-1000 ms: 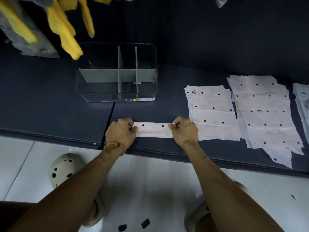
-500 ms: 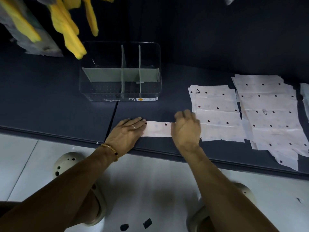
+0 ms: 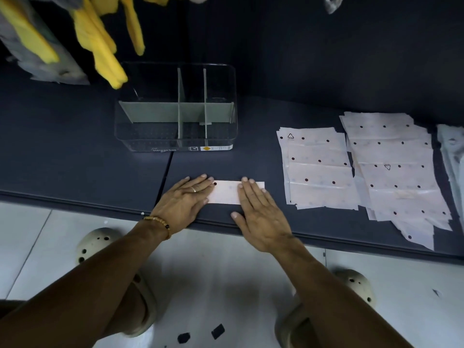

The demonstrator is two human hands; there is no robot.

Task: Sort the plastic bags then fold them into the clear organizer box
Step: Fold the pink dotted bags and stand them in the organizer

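A plastic bag folded into a narrow white strip lies near the front edge of the dark table. My left hand lies flat with straight fingers on the strip's left end. My right hand presses flat on its right part. The clear organizer box with grey dividers stands behind the strip, with nothing in its compartments. To the right lie two stacks of flat white bags with black dots, a smaller stack and a larger stack.
Another pale bag lies at the far right edge. Yellow items hang above the table's back left, over a grey bag. The table's front edge runs just under my wrists, with white floor tiles and my shoes below.
Both hands went from pinching the strip's ends with curled fingers to lying flat on it. The right hand slid a little toward the front edge.
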